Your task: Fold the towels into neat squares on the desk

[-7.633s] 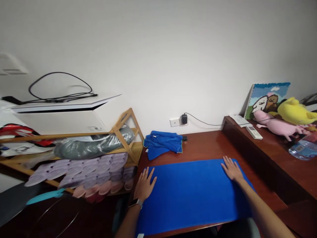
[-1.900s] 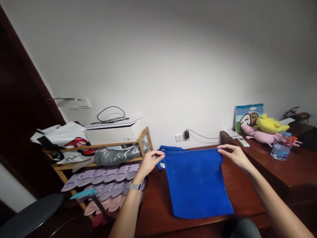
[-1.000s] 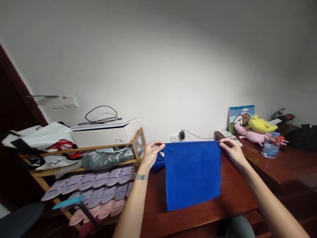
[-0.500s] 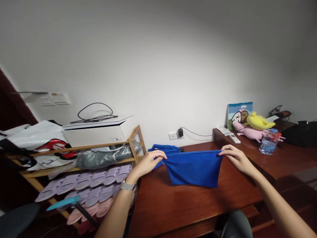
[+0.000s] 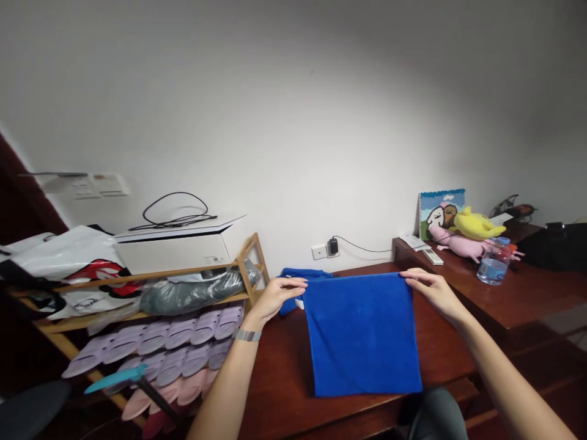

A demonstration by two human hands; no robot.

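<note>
A square blue cloth (image 5: 364, 336) hangs spread out over the front of the brown wooden table (image 5: 275, 366). My left hand (image 5: 277, 296) pinches its upper left corner, with a white tag (image 5: 299, 304) showing close by the fingers. The upper right corner is pinched between the thumb and fingers of my right hand (image 5: 431, 290). Behind the left hand, more blue fabric (image 5: 302, 274) lies bunched on the table by the wall; the raised cloth hides part of it.
On the left, a wooden rack (image 5: 252, 269) carries lilac slippers (image 5: 169, 336), a white box (image 5: 178, 247) and bags. A higher desk at right bears a water bottle (image 5: 494, 263), plush toys (image 5: 477, 225) and a remote (image 5: 433, 256). A charger (image 5: 332, 245) sits in the wall socket.
The blue cloth has unfolded downward from a short, folded-looking shape to a full square, its lower edge now near the table's front. Both hands keep hold of the top corners and have barely moved.
</note>
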